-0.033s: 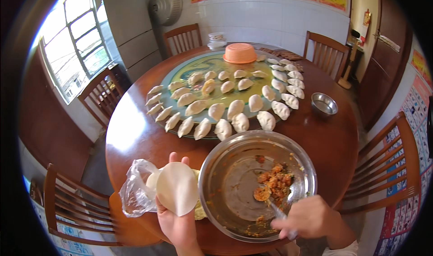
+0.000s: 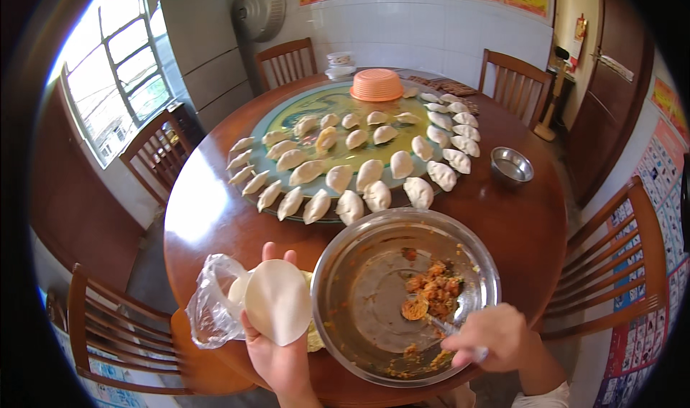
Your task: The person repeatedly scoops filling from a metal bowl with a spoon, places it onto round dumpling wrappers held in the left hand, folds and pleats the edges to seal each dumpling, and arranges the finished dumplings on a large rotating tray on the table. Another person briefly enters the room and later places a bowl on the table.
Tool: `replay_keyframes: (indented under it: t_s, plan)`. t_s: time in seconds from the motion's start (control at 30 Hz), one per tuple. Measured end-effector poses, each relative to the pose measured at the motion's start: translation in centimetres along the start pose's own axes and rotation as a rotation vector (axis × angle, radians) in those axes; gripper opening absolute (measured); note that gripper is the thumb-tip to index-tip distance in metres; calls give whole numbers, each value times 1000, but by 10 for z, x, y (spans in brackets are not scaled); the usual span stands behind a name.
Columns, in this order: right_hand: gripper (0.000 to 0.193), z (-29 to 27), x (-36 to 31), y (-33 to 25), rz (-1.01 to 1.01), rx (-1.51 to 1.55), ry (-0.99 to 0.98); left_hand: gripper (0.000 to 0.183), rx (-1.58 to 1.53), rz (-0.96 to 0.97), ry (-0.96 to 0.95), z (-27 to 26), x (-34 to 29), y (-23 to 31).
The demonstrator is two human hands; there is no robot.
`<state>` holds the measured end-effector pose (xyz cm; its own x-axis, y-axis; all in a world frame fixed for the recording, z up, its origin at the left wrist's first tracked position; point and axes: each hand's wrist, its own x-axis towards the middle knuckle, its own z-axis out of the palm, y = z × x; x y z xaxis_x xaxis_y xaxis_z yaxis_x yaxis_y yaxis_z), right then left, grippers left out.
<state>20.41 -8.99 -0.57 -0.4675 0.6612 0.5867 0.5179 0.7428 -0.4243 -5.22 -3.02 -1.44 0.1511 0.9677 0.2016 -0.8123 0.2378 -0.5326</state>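
Observation:
On my left hand (image 2: 282, 366) lies a round, pale dumpling wrapper (image 2: 279, 302), with the thumb at its edge and the fingertips showing above it. My right hand (image 2: 494, 338) is closed round the handle of a spoon (image 2: 445, 327), whose bowl end rests in the orange-brown filling (image 2: 438, 286). That filling is heaped in the right half of a wide steel basin (image 2: 359, 286). Beside my left hand sits a clear plastic bag (image 2: 212, 307), with more wrappers (image 2: 237, 289) partly hidden behind the held one. Several folded dumplings (image 2: 307, 172) stand in curved rows beyond the basin.
The dumplings rest on a round glass turntable (image 2: 262, 131) on the wooden table (image 2: 517, 221). An orange plastic basket (image 2: 376, 85) sits at its far side, with white bowls (image 2: 340, 65) behind. To the right is a small steel bowl (image 2: 512, 165). Wooden chairs (image 2: 611, 264) surround the table.
The whole view has shifted slightly. My right hand has moved a little up and to the right against the basin, with the spoon still in the filling.

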Motion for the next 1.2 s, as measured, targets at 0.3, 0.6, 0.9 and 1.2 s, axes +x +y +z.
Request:
replay_keyframes:
  t_s: [0.3,0.6,0.9,1.2]
  plan:
    - [15,-19,-13,4,-69,-59,109,52,215,-15,-135,-10,9,3]
    - [20,-20,-17,-9,-13,-22,54,51,463,65,-80,-15,6,3]
    - [15,-32,-31,-7,118,29,209,49,390,102,-33,-24,3,-1]
    - [27,-4,-32,-21,622,242,376,50,897,6,-285,-45,6,6]
